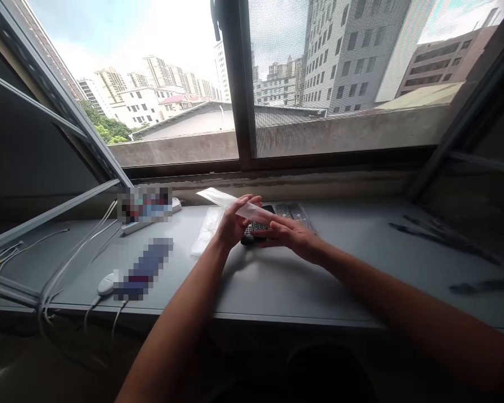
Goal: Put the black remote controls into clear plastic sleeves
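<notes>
A long, flat, whitish translucent plastic sleeve [222,197] slants across both hands above the desk. My left hand [232,225] is closed around its middle, thumb on the near side and fingertips showing beyond the upper edge. At the sleeve's right end, my right hand [296,238] grips it with the fingers pointing left; part of the grip is hidden. Just behind and under the hands lies a black object with rows of pale dots or holes [261,228], partly covered, its kind unclear. A clear plastic packet [205,230] rests on the desk beside my left hand.
Behind my right hand lies a dark item in clear wrapping [296,212]. A white power strip [151,220], white cables [73,246], a round white puck [106,284] and a blurred-out blue item [145,268] occupy the left. Dark cables [441,238] lie right; a window frame [239,84] rises behind.
</notes>
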